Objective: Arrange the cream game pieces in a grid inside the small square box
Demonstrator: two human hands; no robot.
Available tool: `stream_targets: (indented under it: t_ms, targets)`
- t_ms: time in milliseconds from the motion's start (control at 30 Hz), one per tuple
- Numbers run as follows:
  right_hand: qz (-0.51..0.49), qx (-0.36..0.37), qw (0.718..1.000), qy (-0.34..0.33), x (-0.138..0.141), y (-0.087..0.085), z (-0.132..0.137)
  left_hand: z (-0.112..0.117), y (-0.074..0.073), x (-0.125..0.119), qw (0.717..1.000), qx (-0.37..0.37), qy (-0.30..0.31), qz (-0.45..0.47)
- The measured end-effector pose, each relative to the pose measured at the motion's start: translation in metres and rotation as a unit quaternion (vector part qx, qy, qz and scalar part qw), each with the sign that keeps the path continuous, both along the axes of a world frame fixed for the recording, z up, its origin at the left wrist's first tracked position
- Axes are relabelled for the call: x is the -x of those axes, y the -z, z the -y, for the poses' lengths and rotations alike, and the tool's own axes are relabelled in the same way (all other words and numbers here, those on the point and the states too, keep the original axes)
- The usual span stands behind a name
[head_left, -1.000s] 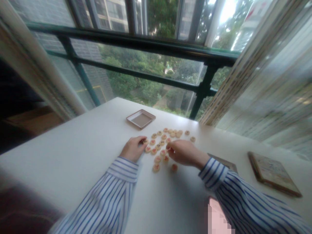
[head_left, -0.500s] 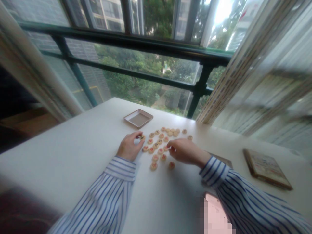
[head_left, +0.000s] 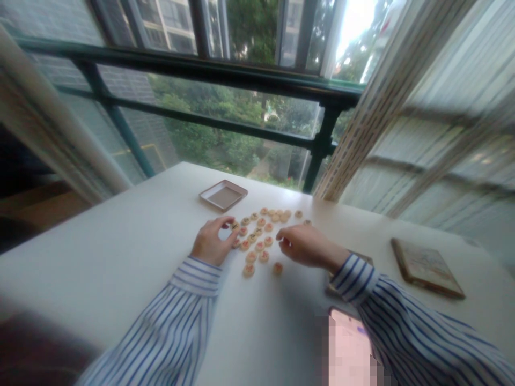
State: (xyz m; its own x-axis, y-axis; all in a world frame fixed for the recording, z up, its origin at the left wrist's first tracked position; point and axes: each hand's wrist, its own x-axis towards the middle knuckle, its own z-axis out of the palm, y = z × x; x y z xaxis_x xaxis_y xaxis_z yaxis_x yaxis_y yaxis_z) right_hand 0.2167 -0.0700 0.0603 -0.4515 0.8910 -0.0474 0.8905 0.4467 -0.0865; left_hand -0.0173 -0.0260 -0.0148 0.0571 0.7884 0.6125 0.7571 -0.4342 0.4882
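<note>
My left hand pinches a round wooden Chinese chess piece with a dark character, between thumb and forefinger, at the left edge of a loose group. My right hand hovers at the group's right side with curled fingers, close to a red-marked piece but apart from it. What its fingertips hold, if anything, is hidden. Several red-marked and dark-marked pieces lie between the hands. Blank-looking pieces cluster behind them, and a single red-marked piece lies nearer me.
A shallow square tray sits toward the back of the white table. At right lies a flat wooden box. Another flat item is partly hidden under my right wrist. A phone lies near my right forearm. Windows and a green railing stand behind.
My view has turned slightly right. My right fingertips have drawn a little away from the red-marked piece they were touching. The left hand keeps its pinch on the dark-marked piece.
</note>
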Motion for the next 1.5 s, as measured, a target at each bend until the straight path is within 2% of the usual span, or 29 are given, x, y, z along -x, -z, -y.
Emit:
stream_targets:
  t_ms: [300, 867, 1500]
  targets:
    - [-0.004, -0.015, 1.0, -0.006, -0.009, -0.011, 0.011, 0.003, -0.006, -0.01, 0.999, -0.007, 0.037, -0.025]
    - [-0.02, -0.023, 0.999, 0.014, -0.027, -0.021, 0.024, 0.03, -0.028, -0.043, 0.994, -0.017, 0.088, -0.068]
    - [-0.063, -0.032, 0.996, 0.046, -0.06, -0.025, 0.041, 0.04, -0.033, -0.078, 0.986, -0.015, 0.148, -0.073]
